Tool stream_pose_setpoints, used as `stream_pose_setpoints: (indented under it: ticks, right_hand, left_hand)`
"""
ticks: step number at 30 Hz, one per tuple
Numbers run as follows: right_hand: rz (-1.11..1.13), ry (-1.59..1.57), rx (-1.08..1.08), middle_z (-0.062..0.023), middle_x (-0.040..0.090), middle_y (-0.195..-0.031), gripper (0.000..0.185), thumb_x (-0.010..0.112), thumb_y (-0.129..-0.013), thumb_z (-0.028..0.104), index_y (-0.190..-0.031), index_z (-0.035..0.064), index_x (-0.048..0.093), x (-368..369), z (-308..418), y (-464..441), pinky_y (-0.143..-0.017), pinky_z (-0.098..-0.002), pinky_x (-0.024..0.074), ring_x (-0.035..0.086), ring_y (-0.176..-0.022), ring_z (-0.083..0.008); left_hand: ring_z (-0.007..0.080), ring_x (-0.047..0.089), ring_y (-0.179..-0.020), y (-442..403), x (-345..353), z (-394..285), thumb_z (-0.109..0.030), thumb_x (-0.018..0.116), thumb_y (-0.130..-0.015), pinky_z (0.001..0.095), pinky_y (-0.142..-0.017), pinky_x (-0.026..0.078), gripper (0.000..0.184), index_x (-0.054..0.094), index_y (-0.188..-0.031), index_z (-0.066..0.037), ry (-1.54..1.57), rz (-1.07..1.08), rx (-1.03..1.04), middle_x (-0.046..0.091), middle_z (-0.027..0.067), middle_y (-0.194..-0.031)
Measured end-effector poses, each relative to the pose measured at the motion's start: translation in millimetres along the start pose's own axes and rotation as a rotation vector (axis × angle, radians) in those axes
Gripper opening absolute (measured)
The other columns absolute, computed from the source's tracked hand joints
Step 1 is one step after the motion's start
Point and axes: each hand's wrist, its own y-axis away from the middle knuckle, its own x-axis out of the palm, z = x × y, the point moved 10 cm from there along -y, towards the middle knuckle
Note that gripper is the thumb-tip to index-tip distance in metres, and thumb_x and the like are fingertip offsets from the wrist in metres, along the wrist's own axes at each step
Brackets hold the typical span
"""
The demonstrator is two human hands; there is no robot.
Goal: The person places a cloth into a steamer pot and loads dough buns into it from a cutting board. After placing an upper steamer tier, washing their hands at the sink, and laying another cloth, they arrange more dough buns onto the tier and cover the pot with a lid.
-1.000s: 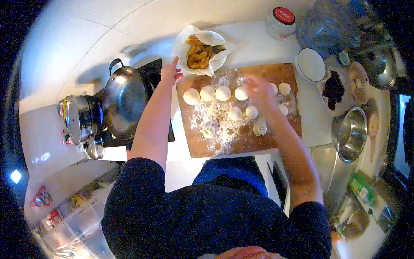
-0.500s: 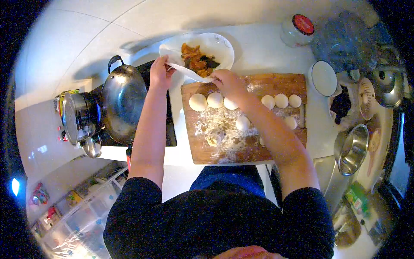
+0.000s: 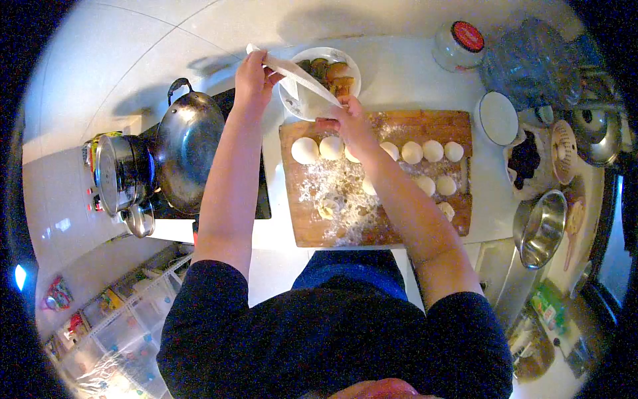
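A thin white sheet with a finely ribbed surface (image 3: 300,74) stretches between my two hands; whether it is cloth or paper I cannot tell. My left hand (image 3: 255,78) is closed on its upper left end, and a short tip sticks up past the fingers. Its lower right end is pinched by my right hand (image 3: 350,124), above the back edge of the wooden board (image 3: 379,233). Behind the sheet, a white plate (image 3: 296,109) holds orange and dark pieces of food (image 3: 337,70). Rounds of white dough (image 3: 305,151) lie on the floured board, some hidden by my right forearm.
A wok (image 3: 191,153) and a steel pot (image 3: 114,174) stand on the stove at left. At right are a red-lidded jar (image 3: 458,48), a white bowl (image 3: 498,120), a steel bowl (image 3: 543,229) and a colander (image 3: 563,153).
Both hands have shifted, the left one upward and the right one slightly right. The sheet now slants more steeply and looks narrower, and more of the plate's food shows behind it.
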Motion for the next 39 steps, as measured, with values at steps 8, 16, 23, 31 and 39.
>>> stream_pose_setpoints:
  ticks: [8, 16, 23, 31, 39]
  right_hand:
    - [0.103, -0.124, -0.028, -0.0175, 0.056, -0.093, 0.017, 0.046, -0.086, 0.008, -0.099, -0.0002, 0.039, 44.3, 21.9, 27.1, -0.068, -0.0335, 0.0516, 0.062, -0.076, -0.0263]
    - [-0.037, -0.071, -0.186, -0.0153, 0.056, -0.091, 0.016, 0.046, -0.084, 0.005, -0.098, 0.0009, 0.040, 46.1, 59.9, 71.1, -0.065, -0.0329, 0.0524, 0.061, -0.078, -0.0246]
    - [-0.424, 0.370, -0.977, -0.0186, 0.056, -0.102, 0.009, 0.043, -0.084, 0.002, -0.093, 0.0042, 0.043, -63.7, 199.4, 258.0, -0.084, -0.0374, 0.0442, 0.055, -0.098, -0.0288]
    - [-0.716, 1.159, -0.739, -0.0161, 0.056, -0.109, 0.020, 0.052, -0.072, -0.007, -0.088, 0.0054, 0.052, -145.5, 140.6, 516.4, -0.089, -0.0386, 0.0396, 0.051, -0.105, -0.0312]
    - [-1.709, 0.668, -0.030, -0.0165, 0.054, -0.107, 0.023, 0.053, -0.079, 0.007, -0.102, 0.0050, 0.054, -457.5, -19.1, 882.8, -0.081, -0.0341, 0.0433, 0.055, -0.096, -0.0264]
  left_hand:
    - [0.0151, 0.051, -0.055, 51.4, 21.3, -69.9, -0.018, 0.047, -0.082, 0.0296, -0.048, 0.045, 0.012, 0.049, -0.079, -0.007, -0.086, -0.100, 0.224, 0.048, 0.0027, -0.065]
    - [0.0251, 0.055, -0.089, 89.4, 74.4, -106.5, -0.021, 0.043, -0.085, 0.0387, -0.074, 0.047, 0.027, 0.048, -0.103, 0.000, -0.092, 0.094, 0.357, 0.054, 0.0116, -0.098]
    - [0.0284, 0.053, -0.099, 200.9, 206.6, -51.1, -0.006, 0.051, -0.075, 0.0403, -0.087, 0.044, 0.037, 0.044, -0.110, 0.003, 0.285, 0.675, 0.052, 0.053, 0.0148, -0.107]
    - [0.0268, 0.049, -0.105, 460.7, 279.0, 214.4, -0.010, 0.055, -0.077, 0.0439, -0.091, 0.039, 0.044, 0.040, -0.117, -0.002, 0.119, 0.803, -1.028, 0.051, 0.0108, -0.112]
    - [0.0244, 0.053, -0.097, 689.4, 381.7, 386.5, -0.014, 0.053, -0.077, 0.0393, -0.085, 0.043, 0.035, 0.048, -0.109, -0.004, -0.127, 1.262, -0.959, 0.054, 0.0088, -0.105]
